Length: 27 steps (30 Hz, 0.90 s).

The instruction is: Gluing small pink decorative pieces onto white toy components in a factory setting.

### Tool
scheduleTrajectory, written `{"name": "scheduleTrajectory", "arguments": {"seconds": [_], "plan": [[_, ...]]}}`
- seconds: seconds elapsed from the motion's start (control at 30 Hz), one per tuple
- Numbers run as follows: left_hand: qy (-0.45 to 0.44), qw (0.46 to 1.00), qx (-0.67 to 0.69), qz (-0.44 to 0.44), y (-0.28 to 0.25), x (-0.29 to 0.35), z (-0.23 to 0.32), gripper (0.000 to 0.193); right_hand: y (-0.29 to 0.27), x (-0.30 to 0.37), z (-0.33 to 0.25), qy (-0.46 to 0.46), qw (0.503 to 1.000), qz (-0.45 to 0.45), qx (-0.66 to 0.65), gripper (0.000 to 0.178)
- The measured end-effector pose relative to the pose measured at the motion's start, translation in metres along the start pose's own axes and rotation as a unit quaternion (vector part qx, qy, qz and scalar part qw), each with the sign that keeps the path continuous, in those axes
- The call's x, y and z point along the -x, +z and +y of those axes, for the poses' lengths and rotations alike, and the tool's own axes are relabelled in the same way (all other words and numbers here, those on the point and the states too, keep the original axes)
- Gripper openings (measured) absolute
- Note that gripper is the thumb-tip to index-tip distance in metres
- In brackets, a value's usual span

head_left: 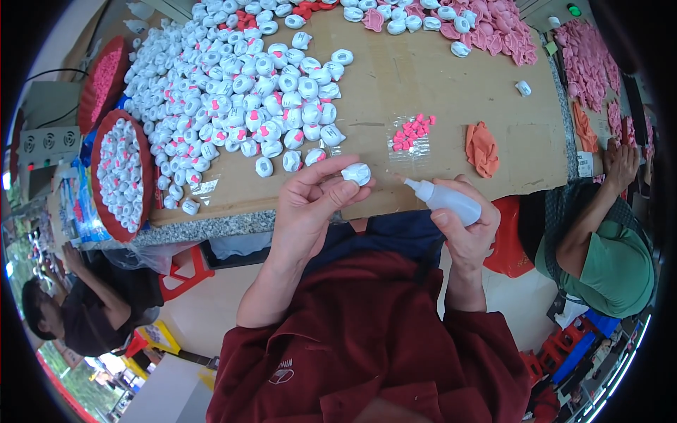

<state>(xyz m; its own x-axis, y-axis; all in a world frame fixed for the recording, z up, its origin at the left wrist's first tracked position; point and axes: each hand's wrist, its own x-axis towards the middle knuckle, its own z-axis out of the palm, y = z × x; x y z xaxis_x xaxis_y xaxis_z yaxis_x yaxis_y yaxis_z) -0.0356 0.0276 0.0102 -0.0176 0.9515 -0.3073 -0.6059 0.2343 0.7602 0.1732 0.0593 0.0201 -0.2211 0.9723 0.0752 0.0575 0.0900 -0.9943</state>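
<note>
My left hand [319, 201] pinches a small white cat-head-shaped piece [357, 173] between thumb and fingers, above the front of the table. My right hand [465, 233] is wrapped round a translucent white squeeze bottle [453, 204]. Its thin nozzle points left toward the white piece, with a gap between them. Just beyond, a little heap of pink bow-shaped pieces [412, 132] lies on strips of clear tape. To their right rests a crumpled orange rubbery piece [482, 149]. A large pile of similar white pieces [240, 92], several with pink bows, covers the table's left side.
The cardboard-covered table [381, 77] has a speckled stone edge. At its left stand a red tray [121, 218] of white pieces and another red tray [106, 84] of pink bits. Pink pieces [493, 32] are heaped at the back right. Co-workers sit on both sides.
</note>
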Motion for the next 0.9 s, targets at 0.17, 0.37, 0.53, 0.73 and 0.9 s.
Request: {"name": "scheduleTrajectory", "arguments": {"seconds": [0.17, 0.37, 0.53, 0.73, 0.9], "plan": [[-0.027, 0.999, -0.015, 0.026, 0.000, 0.011, -0.004, 0.030, 0.009, -0.004, 0.001, 0.031, 0.999, 0.019, -0.036, 0.034], [-0.047, 0.999, -0.021, 0.013, -0.009, 0.023, -0.012, 0.030, 0.037, -0.023, 0.017, -0.072, 0.990, -0.013, 0.117, 0.032], [-0.043, 0.999, -0.017, 0.018, -0.004, 0.023, -0.014, 0.028, 0.039, -0.026, 0.014, -0.072, 0.991, -0.018, 0.114, 0.033], [-0.046, 0.999, -0.018, -0.010, -0.002, 0.021, -0.012, 0.028, 0.001, -0.054, 0.019, -0.127, 0.934, 0.100, 0.317, 0.015], [-0.053, 0.998, -0.034, -0.016, 0.002, 0.019, -0.015, 0.031, -0.003, -0.079, 0.024, -0.153, 0.896, 0.047, 0.414, 0.011]]}}
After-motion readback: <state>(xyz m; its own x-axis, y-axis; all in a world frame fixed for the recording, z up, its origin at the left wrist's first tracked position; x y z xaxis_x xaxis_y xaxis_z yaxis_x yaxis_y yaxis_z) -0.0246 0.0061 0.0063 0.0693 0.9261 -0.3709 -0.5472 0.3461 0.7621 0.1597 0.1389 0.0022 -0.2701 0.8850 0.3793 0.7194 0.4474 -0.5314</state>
